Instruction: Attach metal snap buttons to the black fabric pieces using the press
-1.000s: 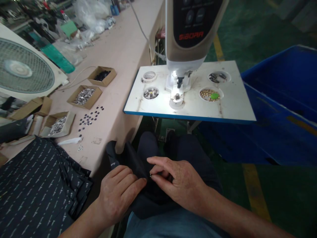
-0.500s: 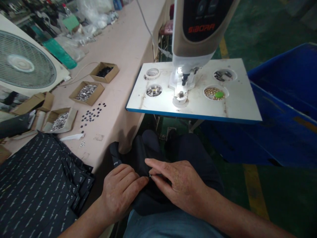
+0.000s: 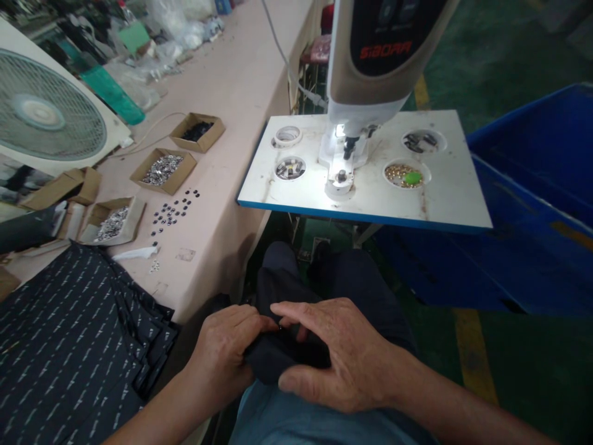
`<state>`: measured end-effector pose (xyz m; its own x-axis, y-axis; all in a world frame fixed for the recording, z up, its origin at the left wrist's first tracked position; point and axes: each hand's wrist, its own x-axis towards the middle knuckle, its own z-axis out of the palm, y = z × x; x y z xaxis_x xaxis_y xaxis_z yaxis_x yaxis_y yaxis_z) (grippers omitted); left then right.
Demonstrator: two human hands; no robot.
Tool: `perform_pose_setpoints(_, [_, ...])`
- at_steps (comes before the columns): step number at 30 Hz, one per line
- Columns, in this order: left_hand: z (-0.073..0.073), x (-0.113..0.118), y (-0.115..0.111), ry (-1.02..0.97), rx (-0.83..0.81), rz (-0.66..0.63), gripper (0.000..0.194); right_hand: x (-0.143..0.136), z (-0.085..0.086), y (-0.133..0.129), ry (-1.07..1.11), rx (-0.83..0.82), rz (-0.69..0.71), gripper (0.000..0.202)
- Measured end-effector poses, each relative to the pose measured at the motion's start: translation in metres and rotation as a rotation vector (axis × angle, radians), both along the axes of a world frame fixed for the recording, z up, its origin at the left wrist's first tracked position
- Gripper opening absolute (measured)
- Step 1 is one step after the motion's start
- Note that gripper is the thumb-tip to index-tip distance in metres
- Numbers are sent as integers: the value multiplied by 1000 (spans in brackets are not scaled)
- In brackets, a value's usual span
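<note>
A piece of black cloth (image 3: 271, 358) is bunched over my lap, its folds hiding its full shape. My left hand (image 3: 227, 340) grips the cloth from the left, its thumb stretched along the fold towards a tiny shiny spot too small to name. From the right, my right hand (image 3: 340, 352) reaches over the same cloth. Its index finger lies along the far side of the fold and its thumb is lower, on the near side, with cloth between them. Some of its other fingers are partly hidden by the folds.
A snap-press machine (image 3: 370, 68) stands ahead over a white worktop (image 3: 296, 198) with round bins of fasteners. On the left table are boxes of metal parts (image 3: 163, 170), loose black studs (image 3: 171, 214), stacked printed dark cloth (image 3: 65, 346) and a fan (image 3: 41, 111). A blue bin (image 3: 523, 204) stands right.
My right thumb has come away from the fingertips and moved down and nearer to me. The cloth has folded up between my hands, and my left hand has turned slightly.
</note>
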<state>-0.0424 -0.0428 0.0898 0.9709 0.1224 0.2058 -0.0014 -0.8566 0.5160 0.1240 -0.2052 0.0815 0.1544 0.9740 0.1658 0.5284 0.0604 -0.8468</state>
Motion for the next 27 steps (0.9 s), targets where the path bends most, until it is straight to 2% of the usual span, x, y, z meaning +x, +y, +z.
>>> perform_pose_setpoints(2, [-1, 0, 0, 44, -76, 23, 18, 0, 1, 0, -5, -30, 31, 81])
perform_pose_setpoints(4, [-2, 0, 0, 89, -151, 49, 19, -2, -2, 1, -37, -71, 45, 86])
perform_pose_setpoints(6, [-2, 1, -1, 141, -206, 89, 18, -6, -7, 3, -76, -110, 34, 75])
perform_pose_setpoints(9, [0, 5, -3, 286, -253, 175, 7, -9, -16, 6, -82, -108, 9, 55])
perform_pose_setpoints(12, [3, 10, -1, 475, -330, 246, 6, -8, -20, 9, 12, -113, 13, 59])
perform_pose_setpoints(15, [5, 17, 5, 604, -514, 276, 12, -2, -18, 13, 184, -182, -18, 56])
perform_pose_setpoints(17, [5, 20, 12, 683, -671, 256, 19, 2, -14, 16, 318, -229, -26, 50])
perform_pose_setpoints(20, [5, 24, 22, 782, -832, 158, 27, 8, -10, 20, 457, -274, 1, 47])
perform_pose_setpoints(23, [5, 25, 28, 828, -894, 90, 31, 12, -7, 23, 504, -307, 7, 49])
perform_pose_setpoints(27, [3, 23, 29, 859, -948, 75, 30, 13, -6, 23, 530, -329, 10, 52])
